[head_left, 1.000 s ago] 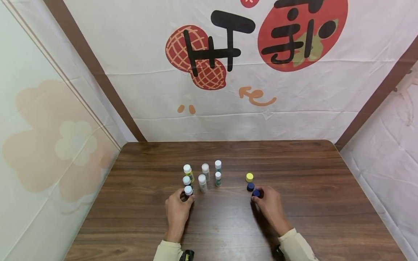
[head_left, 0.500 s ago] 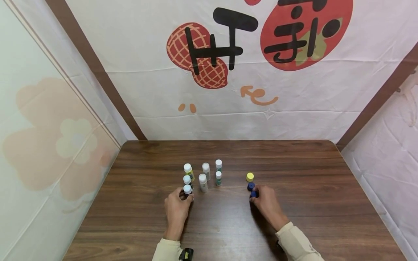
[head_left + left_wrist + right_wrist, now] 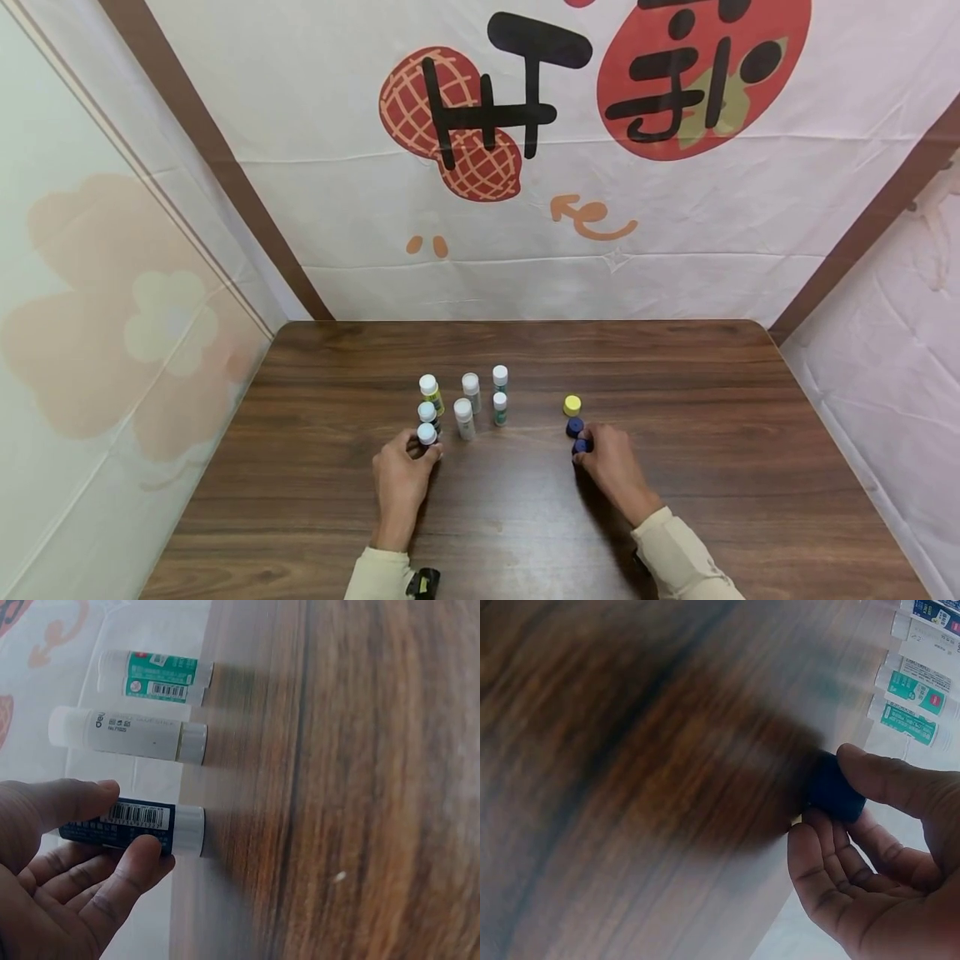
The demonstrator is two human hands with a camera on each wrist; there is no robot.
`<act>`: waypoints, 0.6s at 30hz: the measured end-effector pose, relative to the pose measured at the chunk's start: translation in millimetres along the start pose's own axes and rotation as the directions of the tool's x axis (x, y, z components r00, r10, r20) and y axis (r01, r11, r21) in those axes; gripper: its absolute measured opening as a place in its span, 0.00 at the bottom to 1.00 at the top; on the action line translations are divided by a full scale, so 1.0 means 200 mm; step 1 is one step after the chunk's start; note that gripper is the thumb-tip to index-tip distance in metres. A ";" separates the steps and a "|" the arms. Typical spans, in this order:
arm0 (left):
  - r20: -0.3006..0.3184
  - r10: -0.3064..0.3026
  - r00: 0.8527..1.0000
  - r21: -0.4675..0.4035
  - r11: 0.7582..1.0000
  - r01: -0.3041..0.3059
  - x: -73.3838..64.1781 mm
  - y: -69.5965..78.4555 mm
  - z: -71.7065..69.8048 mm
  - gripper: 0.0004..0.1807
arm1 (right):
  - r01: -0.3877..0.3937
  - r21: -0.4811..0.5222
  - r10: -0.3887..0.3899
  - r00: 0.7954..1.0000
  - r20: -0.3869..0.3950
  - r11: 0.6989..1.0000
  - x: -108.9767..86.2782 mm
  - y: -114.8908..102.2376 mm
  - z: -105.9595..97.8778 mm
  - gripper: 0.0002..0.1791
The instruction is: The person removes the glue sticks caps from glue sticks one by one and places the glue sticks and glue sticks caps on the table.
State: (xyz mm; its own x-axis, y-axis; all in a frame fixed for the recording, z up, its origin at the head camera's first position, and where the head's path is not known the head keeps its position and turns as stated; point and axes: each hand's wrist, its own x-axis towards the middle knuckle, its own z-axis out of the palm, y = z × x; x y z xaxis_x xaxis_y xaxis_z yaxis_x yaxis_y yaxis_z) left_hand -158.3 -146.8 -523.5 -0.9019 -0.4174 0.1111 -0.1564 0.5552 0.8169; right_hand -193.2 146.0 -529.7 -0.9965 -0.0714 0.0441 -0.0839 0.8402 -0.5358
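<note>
My left hand (image 3: 400,479) grips an upright glue stick with a dark blue label (image 3: 135,816) between thumb and fingers; its pale base meets the table in the left wrist view. Two more glue sticks stand in line behind it, the farthest one yellow (image 3: 431,396). My right hand (image 3: 617,467) pinches a small dark blue cap (image 3: 834,789) with the thumb on one side and fingers on the other. Directly behind that cap are another blue cap (image 3: 575,427) and a yellow cap (image 3: 572,406), forming a short row.
Beside the left row stand white glue sticks (image 3: 465,421) in a pair, then green-labelled ones (image 3: 500,410) in another pair. All are on the brown wooden table (image 3: 712,400). A printed white cloth (image 3: 337,208) hangs behind the table's far edge.
My right hand has moved slightly left with the blue cap, bringing it closer in line with the other caps. The left hand keeps its grip on the dark blue glue stick, almost still.
</note>
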 end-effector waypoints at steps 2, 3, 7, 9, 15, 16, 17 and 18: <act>0.005 -0.006 1.000 -0.004 1.000 0.006 0.00 0.00 0.00 0.12 | 0.005 0.002 -0.005 1.000 -0.002 1.000 0.00 0.00 0.00 0.13; 0.006 -0.008 1.000 -0.003 1.000 0.008 0.00 0.00 0.00 0.12 | 0.005 0.003 -0.005 1.000 -0.003 1.000 0.00 0.01 0.01 0.13; 0.012 -0.017 1.000 -0.003 1.000 0.017 0.00 -0.01 0.00 0.12 | 0.010 0.003 -0.010 1.000 -0.006 1.000 0.00 0.01 0.01 0.13; 0.012 -0.020 1.000 -0.004 1.000 0.020 0.00 -0.01 0.00 0.12 | 0.010 0.001 -0.010 1.000 -0.003 1.000 -0.01 0.01 0.01 0.13; 0.006 -0.015 1.000 -0.009 1.000 0.015 0.00 -0.02 0.00 0.12 | 0.019 0.002 -0.019 1.000 -0.012 1.000 -0.01 0.01 0.01 0.13; 0.005 -0.013 1.000 -0.012 1.000 0.013 0.00 -0.02 0.00 0.12 | 0.020 0.003 -0.020 1.000 -0.014 1.000 -0.01 0.01 0.01 0.13; 0.005 -0.011 1.000 -0.015 1.000 0.011 0.00 -0.02 0.00 0.12 | 0.020 0.003 -0.020 1.000 -0.014 1.000 -0.01 0.00 0.02 0.13; 0.005 -0.010 1.000 -0.018 1.000 0.010 0.01 -0.02 0.00 0.12 | 0.019 0.005 -0.019 1.000 -0.014 1.000 -0.01 0.00 0.02 0.13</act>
State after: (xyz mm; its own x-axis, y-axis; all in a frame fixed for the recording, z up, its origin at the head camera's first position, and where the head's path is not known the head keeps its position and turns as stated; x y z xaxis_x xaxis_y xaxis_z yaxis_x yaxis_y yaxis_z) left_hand -158.5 -150.0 -526.7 -0.9024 -0.4192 0.1001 -0.1583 0.5383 0.8278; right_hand -191.7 144.9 -532.8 -0.9947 -0.0792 0.0662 -0.1024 0.8360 -0.5391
